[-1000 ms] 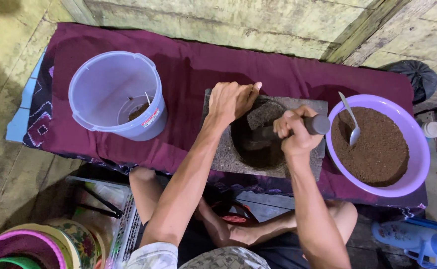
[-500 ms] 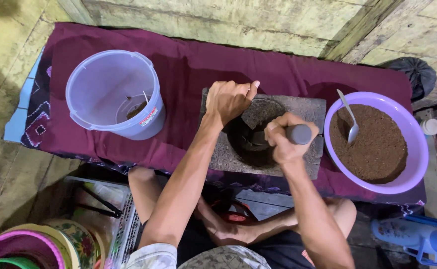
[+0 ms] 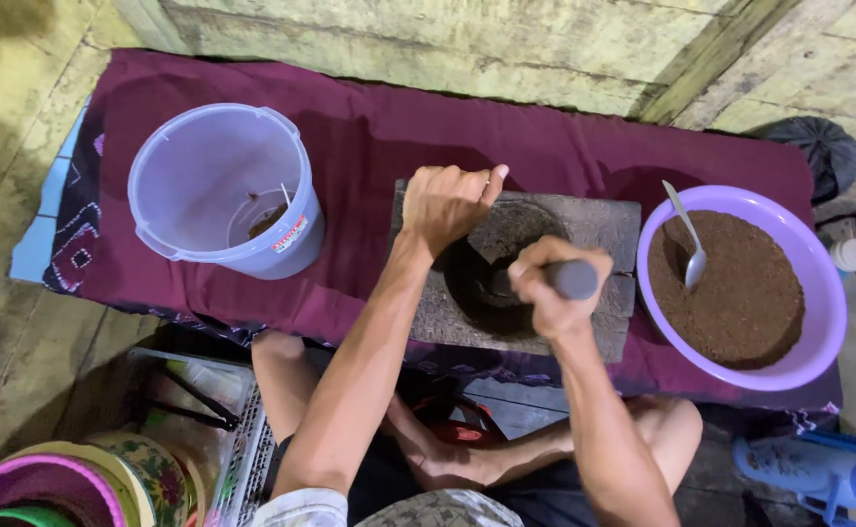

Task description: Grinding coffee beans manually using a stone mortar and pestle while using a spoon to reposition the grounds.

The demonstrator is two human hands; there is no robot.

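- Grinding step in hand: right hand fisted around dark cylindrical pestle inside grey square stone mortar.
- Left hand, loosely curled, empty, steadies mortar's rim.
- Next stroke likely calls for firm downward pressure.

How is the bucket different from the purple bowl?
The bucket is tall and deep; the bowl is wide and shallow. The bucket is pale lilac and see-through; the bowl is a stronger purple. The bucket holds only a little brown stuff at the bottom; the bowl is nearly full of brown powder, with a spoon stuck in it. Both are round, plastic and sit on the dark red cloth.
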